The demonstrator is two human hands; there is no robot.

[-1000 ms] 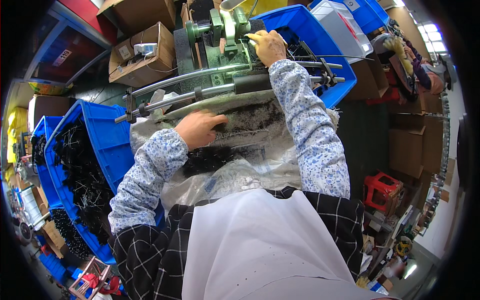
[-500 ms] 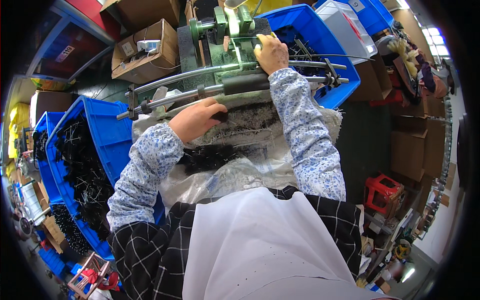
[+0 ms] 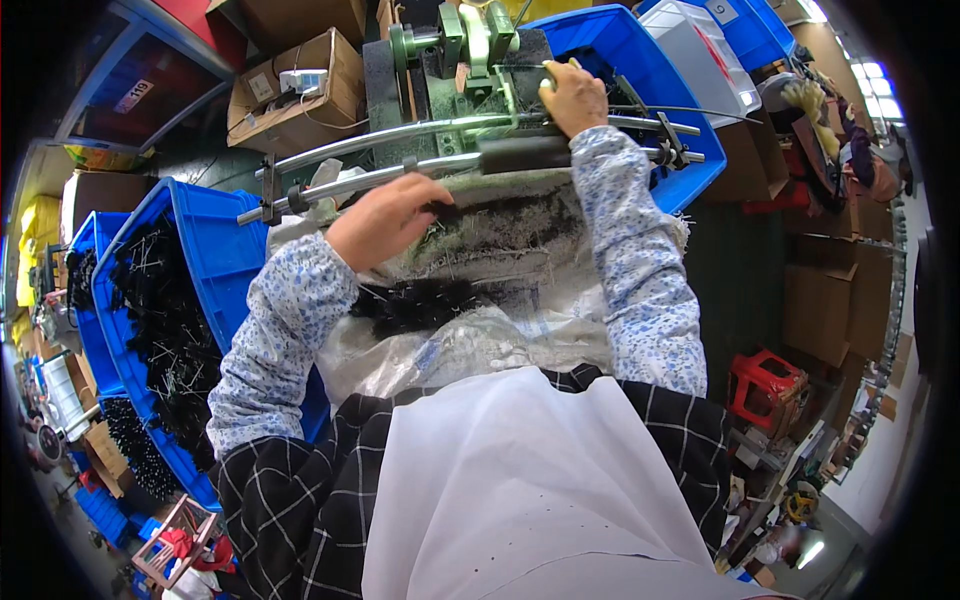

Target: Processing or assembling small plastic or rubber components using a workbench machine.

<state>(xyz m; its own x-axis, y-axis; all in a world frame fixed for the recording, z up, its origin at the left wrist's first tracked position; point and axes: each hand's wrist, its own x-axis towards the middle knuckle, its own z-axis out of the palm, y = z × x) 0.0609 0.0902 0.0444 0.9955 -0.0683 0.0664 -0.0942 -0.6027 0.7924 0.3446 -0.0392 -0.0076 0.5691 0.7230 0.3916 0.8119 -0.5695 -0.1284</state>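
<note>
1. The left hand [image 3: 385, 222] lies curled, knuckles up, on a pile of thin black pieces [image 3: 500, 215]. The fingers look bent around a small bunch of them, but I cannot tell how tight the hold is.
2. The right hand [image 3: 570, 95] reaches farther away, up to the green machine [image 3: 455, 50]. Its fingers are closed on something small and pale at the machine. I cannot tell what that small thing is.
3. The black pieces rest on a crinkly clear plastic sheet [image 3: 470, 345] over the person's lap, just below two long shiny metal bars [image 3: 380, 155].
4. The pile stretches left to right, the same way the bars run. More black pieces [image 3: 420, 305] lie closer to the person's body.
5. The pile is right under the left hand, so that hand is much nearer to it. The machine is up and to the right of the pile, past the bars, where the right hand is.
6. A big blue bin [image 3: 215, 250] on the person's left holds many more black pieces. Another blue bin [image 3: 660, 90] sits behind the machine, and a cardboard box [image 3: 295, 95] is up on the left.
</note>
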